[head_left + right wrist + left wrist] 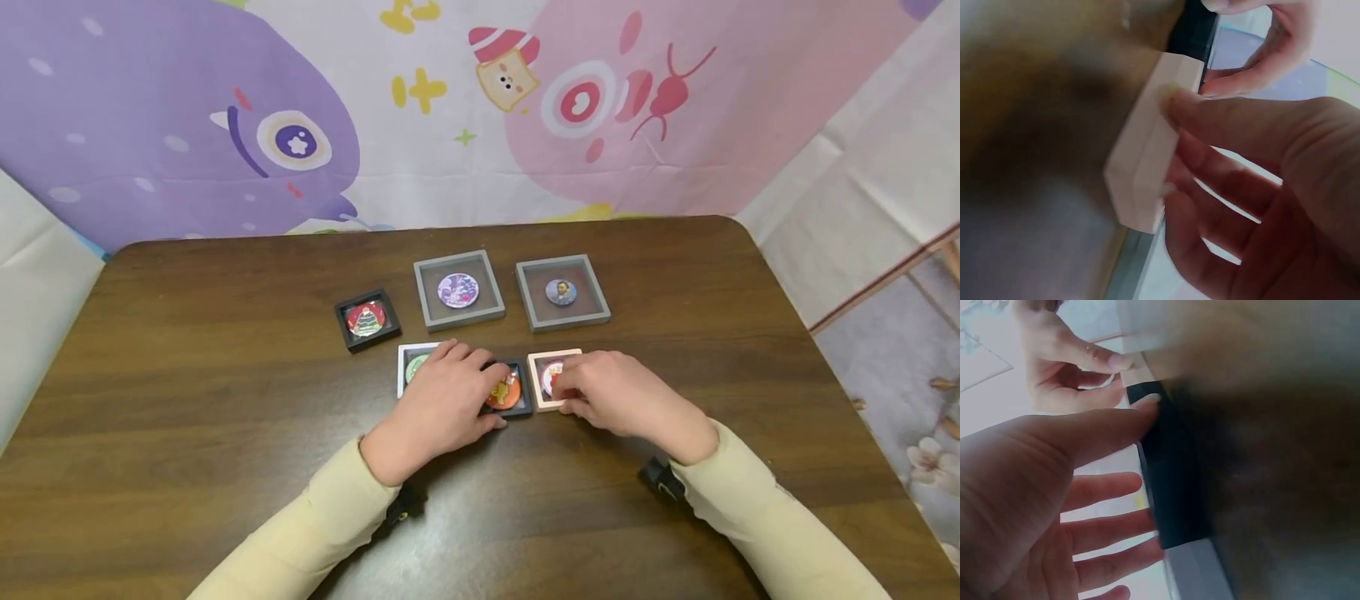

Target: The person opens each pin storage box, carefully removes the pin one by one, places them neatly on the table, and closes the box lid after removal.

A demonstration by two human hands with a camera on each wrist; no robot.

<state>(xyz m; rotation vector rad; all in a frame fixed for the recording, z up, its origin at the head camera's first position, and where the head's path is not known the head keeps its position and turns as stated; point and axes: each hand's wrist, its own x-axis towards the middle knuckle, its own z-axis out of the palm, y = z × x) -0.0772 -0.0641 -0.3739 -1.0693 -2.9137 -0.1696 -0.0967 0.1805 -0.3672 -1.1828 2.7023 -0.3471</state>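
Right hand (626, 392) pinches the pale pink square frame (536, 383) by its edge; left hand (442, 400) has thumb on the near side of the black frame (524, 385), index over it, pinch or mere rest can't tell. Pink sits just right of black, right hand nearer; both square, row running left-right; white frame (401, 371) at left end, two grey frames (570, 323) beyond.

Both arms (322, 512) reach forward. The left hand (446, 396) is palm down, its fingers (1110, 532) almost straight and thumb (1094, 434) apart; the right hand (626, 393) has its fingers bent opposite the thumb.
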